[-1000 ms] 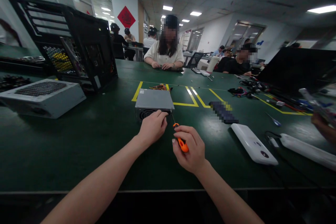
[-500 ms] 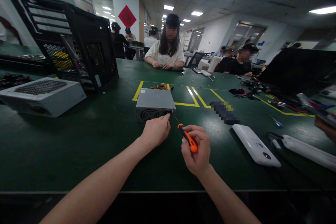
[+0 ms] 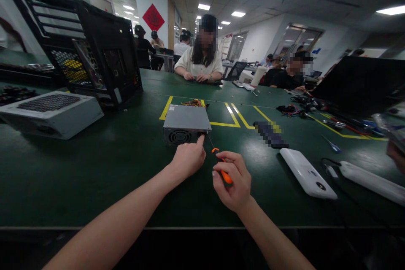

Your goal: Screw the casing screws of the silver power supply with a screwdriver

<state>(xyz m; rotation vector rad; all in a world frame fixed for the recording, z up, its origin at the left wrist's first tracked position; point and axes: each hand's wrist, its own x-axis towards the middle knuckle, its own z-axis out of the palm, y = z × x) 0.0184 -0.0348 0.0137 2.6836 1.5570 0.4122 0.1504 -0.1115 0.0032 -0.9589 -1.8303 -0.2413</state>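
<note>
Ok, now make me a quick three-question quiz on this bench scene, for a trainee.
1. True or false: the right hand holds an orange-handled screwdriver near the grey box.
2. Which part of the grey box is the left hand at? A) the rear side; B) the fan-grille side; C) the label on top.
3. Fill in the blank: the tape lines on the green table are ____.

Key: 1. True. 2. B. 3. Yellow.

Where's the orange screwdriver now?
In the head view, right of center, the screwdriver is in the right hand, tip near the right edge of the gray box.
</note>
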